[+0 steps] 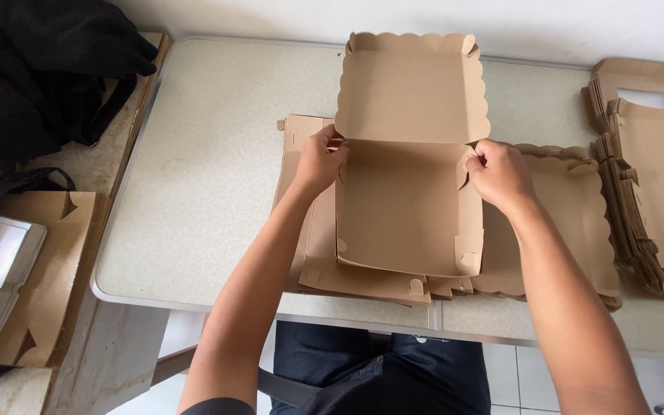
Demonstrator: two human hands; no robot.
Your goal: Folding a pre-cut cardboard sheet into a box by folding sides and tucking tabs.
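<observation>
I'm at a packing station: flat kraft box blanks in stacks crowd my pale desk.

Box matt brown cardboard; table perhaps laminate

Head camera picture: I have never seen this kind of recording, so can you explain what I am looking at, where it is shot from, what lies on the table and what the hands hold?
There is one view, from a camera worn on the person's head, looking down at their own bare arms. No machine is involved. The left hand and the right hand each pinch a back corner of a brown cardboard box, whose scalloped lid stands open. The box rests on flat unfolded box blanks lying on a pale table. More folded boxes are stacked at the right edge. A black bag lies at the upper left.
</observation>
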